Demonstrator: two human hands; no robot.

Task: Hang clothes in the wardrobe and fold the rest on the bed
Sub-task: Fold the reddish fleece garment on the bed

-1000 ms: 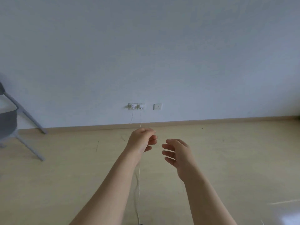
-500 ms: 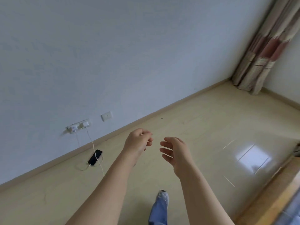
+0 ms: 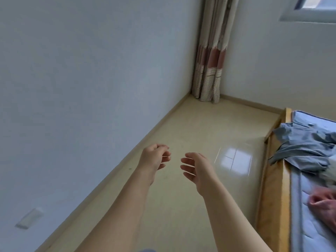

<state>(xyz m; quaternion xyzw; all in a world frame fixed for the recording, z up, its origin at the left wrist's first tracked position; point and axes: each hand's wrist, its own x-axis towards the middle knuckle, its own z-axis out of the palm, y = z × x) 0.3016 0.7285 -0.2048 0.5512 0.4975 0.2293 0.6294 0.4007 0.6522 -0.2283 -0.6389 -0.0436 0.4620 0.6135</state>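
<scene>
Bed [image 3: 272,197] now in view, pink cloth [image 3: 322,204] blurred

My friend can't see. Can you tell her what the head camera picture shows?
A person's left hand, loosely curled, and right hand, relaxed, reach out over a pale floor, both holding nothing. At the right edge a wooden bed carries crumpled blue clothes, and a patterned curtain hangs in the far corner.
</scene>
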